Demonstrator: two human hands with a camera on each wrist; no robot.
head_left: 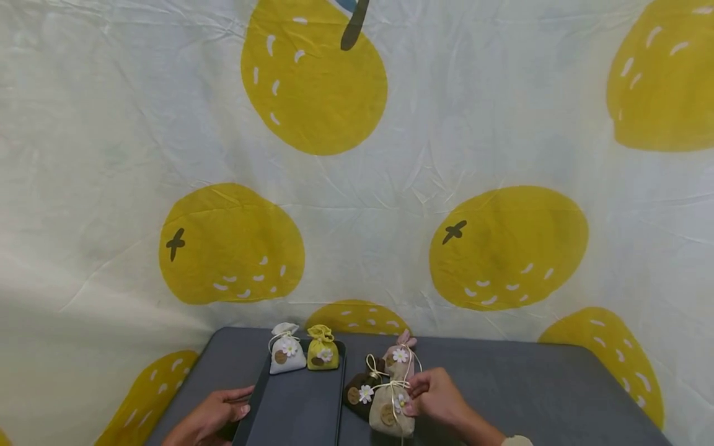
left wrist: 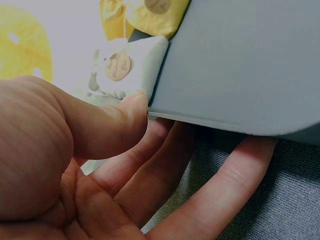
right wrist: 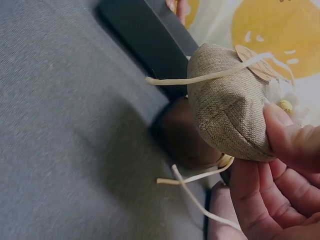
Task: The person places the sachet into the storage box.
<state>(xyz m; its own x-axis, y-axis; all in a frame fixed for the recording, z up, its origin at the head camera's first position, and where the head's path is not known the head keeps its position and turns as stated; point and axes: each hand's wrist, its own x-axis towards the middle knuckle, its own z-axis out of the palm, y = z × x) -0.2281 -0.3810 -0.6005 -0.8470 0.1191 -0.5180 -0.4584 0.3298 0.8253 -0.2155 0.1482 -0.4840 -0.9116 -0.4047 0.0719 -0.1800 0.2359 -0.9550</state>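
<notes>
My left hand [head_left: 211, 414] holds the left rim of a dark grey tray [head_left: 304, 406], the thumb at the edge and the fingers [left wrist: 220, 192] beneath it. At the tray's far end a white drawstring pouch [head_left: 288, 362] and a yellow one [head_left: 322, 360] stand side by side. My right hand [head_left: 443, 396] pinches a beige burlap pouch [right wrist: 225, 105] by its side, thumb on the flower face. This pouch is held above the table. Behind it are a dark brown pouch [head_left: 357, 389] and a pink pouch [head_left: 397, 368], both partly hidden.
A grey cloth-covered table [head_left: 519, 387] extends right of the pouches. Behind it hangs a pale curtain [head_left: 368, 248] printed with yellow fruit. The tray's right wall [head_left: 341, 396] stands between the tray floor and the brown pouch.
</notes>
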